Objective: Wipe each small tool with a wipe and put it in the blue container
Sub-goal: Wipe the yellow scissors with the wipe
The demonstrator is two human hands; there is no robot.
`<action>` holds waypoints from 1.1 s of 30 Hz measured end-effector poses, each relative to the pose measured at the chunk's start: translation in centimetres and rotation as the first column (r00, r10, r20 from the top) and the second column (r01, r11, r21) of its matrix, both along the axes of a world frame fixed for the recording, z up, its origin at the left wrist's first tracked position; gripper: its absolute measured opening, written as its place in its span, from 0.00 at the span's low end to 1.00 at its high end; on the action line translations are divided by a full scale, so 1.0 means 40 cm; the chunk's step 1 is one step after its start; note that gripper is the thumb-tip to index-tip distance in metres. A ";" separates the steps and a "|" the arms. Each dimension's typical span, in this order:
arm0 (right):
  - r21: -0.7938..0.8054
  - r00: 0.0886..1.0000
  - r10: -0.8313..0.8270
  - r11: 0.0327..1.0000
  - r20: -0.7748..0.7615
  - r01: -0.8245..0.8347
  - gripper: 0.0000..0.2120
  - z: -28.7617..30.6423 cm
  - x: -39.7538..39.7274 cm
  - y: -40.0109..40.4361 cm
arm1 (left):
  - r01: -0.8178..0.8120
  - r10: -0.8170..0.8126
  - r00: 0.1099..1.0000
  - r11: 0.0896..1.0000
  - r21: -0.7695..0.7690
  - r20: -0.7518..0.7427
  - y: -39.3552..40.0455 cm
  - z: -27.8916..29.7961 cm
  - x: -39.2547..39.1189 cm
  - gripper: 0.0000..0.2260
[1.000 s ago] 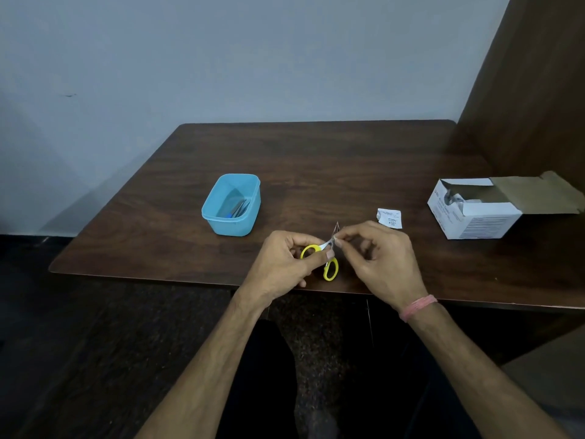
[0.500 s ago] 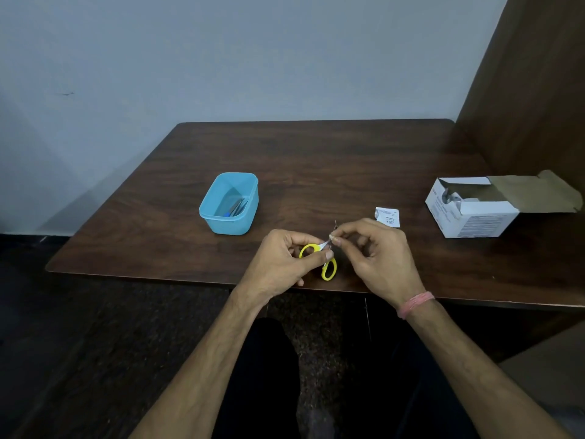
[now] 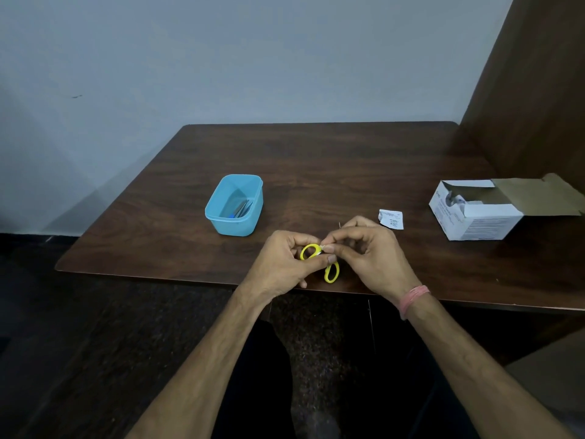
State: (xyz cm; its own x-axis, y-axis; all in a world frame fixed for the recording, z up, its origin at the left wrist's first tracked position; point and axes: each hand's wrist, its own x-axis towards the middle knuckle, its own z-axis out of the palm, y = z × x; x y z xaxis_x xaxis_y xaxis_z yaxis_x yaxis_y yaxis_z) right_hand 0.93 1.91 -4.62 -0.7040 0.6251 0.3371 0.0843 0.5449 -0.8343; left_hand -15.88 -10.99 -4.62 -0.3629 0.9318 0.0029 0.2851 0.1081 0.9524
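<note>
The yellow-handled scissors (image 3: 330, 270) are held above the near table (image 3: 316, 160) edge, gripped at the handles by the left hand (image 3: 281, 264). A small white wipe (image 3: 323, 246) appears to be pinched round the blades by the right hand (image 3: 370, 251). The blue container (image 3: 235, 205), already holding tools, stands well to the far left. A fingertip could be nicked if the wipe slips off the blades. The blades are mostly hidden; only a thin tip shows.

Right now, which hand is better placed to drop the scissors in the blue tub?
Left hand: it already grips the yellow-handled scissors, and the blue plastic container sits on its side.
</note>
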 end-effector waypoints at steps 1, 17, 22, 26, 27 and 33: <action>-0.005 1.000 0.010 1.000 0.012 -0.010 0.08 0.004 0.000 0.002 | 0.004 -0.004 1.000 1.000 -0.001 0.005 0.000 -0.001 -0.001 0.04; 0.145 0.989 -0.127 0.983 0.082 0.114 0.08 -0.001 0.023 0.018 | -0.038 0.038 0.999 0.999 -0.001 0.009 0.001 -0.011 0.005 0.05; 0.127 0.983 -0.177 0.977 0.046 0.170 0.08 -0.002 0.027 0.019 | -0.035 0.035 0.999 0.999 0.005 0.013 -0.001 -0.008 0.006 0.05; 0.103 0.971 -0.234 0.968 0.038 0.229 0.08 -0.002 0.028 0.029 | -0.021 0.021 0.999 1.000 0.006 0.026 -0.004 -0.004 0.008 0.05; 0.098 0.977 -0.210 0.974 0.034 0.206 0.08 -0.005 0.033 0.023 | -0.018 0.018 0.999 1.000 0.007 0.027 -0.004 -0.003 0.008 0.05; 0.079 0.985 -0.173 0.982 -0.005 0.172 0.09 -0.008 0.040 0.015 | -0.012 0.011 1.000 1.000 0.011 0.024 -0.006 -0.002 0.009 0.05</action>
State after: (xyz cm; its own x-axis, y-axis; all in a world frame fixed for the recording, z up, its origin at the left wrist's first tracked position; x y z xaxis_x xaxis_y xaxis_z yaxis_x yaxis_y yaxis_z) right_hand 2.52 2.50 -4.95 -0.5886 0.7087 0.3891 0.1843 0.5862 -0.7889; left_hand -15.53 -11.23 -4.70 -0.3738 0.9275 0.0045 0.2612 0.1006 0.9600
